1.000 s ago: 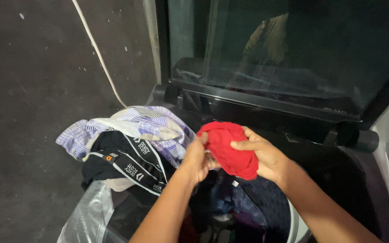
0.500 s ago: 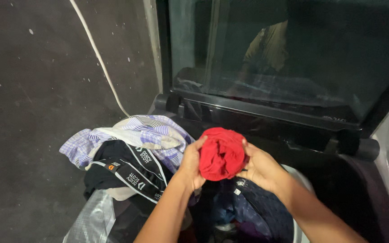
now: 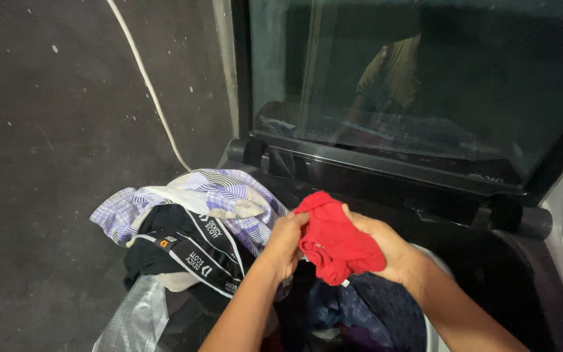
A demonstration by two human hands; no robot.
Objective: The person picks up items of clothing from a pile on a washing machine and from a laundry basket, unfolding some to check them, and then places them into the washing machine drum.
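1. Gripping from both sides, two hands hold one red cloth [image 3: 335,242]: the left hand [image 3: 283,244] is curled shut on its left edge, and the right hand [image 3: 386,251] is closed round its right side, with the thumb lying across the top.
2. One red cloth only is in hand; it is soft, bunched into a rounded lump, with a small white tag hanging at its lower edge. It sits above the open mouth of the washing machine [image 3: 522,261].
3. One raised lid [image 3: 418,85], a flat, dark, glossy glass pane, stands upright behind the hands and mirrors a dim figure.
4. One heap of clothes lies left of the hands: a purple-and-white patterned fabric [image 3: 216,192] on top, and black garments with white-edged waistbands [image 3: 190,251] just below, touching it.
5. Dark blue cloth [image 3: 373,306] fills the tub directly beneath the red cloth.
6. One thin white cord [image 3: 148,85] runs down the rough grey wall [image 3: 47,163].
7. One crinkled clear plastic sheet [image 3: 131,319] hangs at the lower left edge. Open room lies between the hands and the lid; the heap crowds the left hand.
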